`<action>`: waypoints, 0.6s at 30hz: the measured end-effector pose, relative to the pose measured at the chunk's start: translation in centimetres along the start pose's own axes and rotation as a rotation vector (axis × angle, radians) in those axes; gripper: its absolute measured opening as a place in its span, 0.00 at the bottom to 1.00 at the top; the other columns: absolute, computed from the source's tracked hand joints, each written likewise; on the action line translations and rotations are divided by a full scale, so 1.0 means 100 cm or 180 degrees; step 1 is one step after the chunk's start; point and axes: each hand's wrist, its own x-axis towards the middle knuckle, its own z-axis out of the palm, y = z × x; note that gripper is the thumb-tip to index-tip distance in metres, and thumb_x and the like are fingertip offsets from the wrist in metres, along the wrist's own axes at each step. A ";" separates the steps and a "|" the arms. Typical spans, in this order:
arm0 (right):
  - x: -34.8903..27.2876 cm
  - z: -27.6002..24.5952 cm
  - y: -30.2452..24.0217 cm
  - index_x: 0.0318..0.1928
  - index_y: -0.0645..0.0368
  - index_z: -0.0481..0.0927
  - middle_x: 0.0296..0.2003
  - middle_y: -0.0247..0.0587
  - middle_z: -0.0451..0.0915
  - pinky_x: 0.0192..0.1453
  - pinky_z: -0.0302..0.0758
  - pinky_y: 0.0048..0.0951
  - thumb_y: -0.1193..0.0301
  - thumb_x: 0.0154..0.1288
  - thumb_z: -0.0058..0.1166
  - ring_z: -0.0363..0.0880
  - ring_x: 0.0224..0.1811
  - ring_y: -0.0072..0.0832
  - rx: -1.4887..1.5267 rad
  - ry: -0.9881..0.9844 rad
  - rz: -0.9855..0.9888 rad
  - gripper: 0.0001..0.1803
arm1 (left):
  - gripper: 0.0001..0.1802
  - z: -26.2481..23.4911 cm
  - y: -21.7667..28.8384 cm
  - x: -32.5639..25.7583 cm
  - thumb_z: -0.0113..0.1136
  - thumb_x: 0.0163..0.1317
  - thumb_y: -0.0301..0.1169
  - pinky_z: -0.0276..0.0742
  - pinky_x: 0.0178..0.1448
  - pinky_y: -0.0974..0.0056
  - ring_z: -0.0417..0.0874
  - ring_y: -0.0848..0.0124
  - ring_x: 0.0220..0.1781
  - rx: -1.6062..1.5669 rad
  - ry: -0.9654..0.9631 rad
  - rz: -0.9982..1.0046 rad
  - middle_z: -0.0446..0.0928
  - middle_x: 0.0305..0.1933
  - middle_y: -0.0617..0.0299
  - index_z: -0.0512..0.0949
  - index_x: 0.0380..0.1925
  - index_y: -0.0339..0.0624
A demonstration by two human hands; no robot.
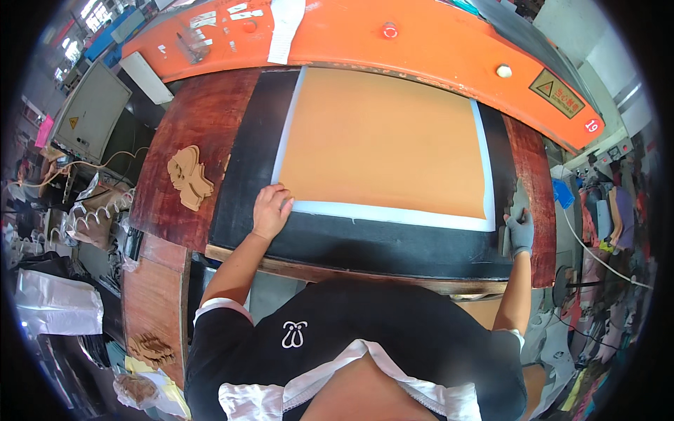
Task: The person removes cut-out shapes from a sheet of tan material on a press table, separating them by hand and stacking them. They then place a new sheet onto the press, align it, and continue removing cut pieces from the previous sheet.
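Observation:
A large tan sheet (386, 140) with a white margin lies on the black cutting board (365, 245). My bare left hand (272, 212) is at the sheet's near left corner, its fingers bent over the edge and closed on it. On the right, my right hand (521, 231) wears a grey glove. Its fingers are closed around a flat grey piece with an uneven outline (519, 195), at the board's right border. More grey shows beside the palm; whether it is the same piece I cannot tell.
An orange machine beam (337, 42) spans the far side, with a red button (390, 30). Tan cut-out shapes (189, 177) lie stacked on the reddish-brown wood at left. A grey cabinet (93, 109) stands far left. Coloured material pieces (614, 217) hang at right.

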 end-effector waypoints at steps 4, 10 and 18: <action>-0.052 0.068 -0.110 0.65 0.71 0.55 0.54 0.46 0.68 0.54 0.71 0.27 0.74 0.49 0.64 0.70 0.52 0.28 0.0063 -0.0993 -0.1162 0.44 | 0.09 -0.008 -0.012 0.006 0.62 0.51 0.30 0.72 0.47 0.58 0.74 0.58 0.43 -0.0302 -0.0130 0.0165 0.73 0.38 0.58 0.79 0.34 0.43; -0.145 0.290 -0.228 0.61 0.69 0.63 0.50 0.55 0.75 0.54 0.73 0.35 0.58 0.42 0.68 0.76 0.51 0.39 -0.0058 -0.1779 -0.1467 0.48 | 0.08 -0.016 -0.027 0.005 0.60 0.50 0.25 0.74 0.47 0.58 0.77 0.57 0.43 -0.0915 -0.0123 0.0232 0.76 0.36 0.57 0.79 0.33 0.39; -0.198 0.416 -0.271 0.60 0.66 0.65 0.48 0.60 0.74 0.51 0.74 0.37 0.48 0.46 0.62 0.77 0.48 0.47 -0.1884 -0.1397 -0.1264 0.46 | 0.06 -0.017 -0.034 0.002 0.59 0.49 0.26 0.72 0.50 0.58 0.77 0.61 0.47 -0.1061 -0.0036 0.0245 0.76 0.37 0.60 0.79 0.29 0.40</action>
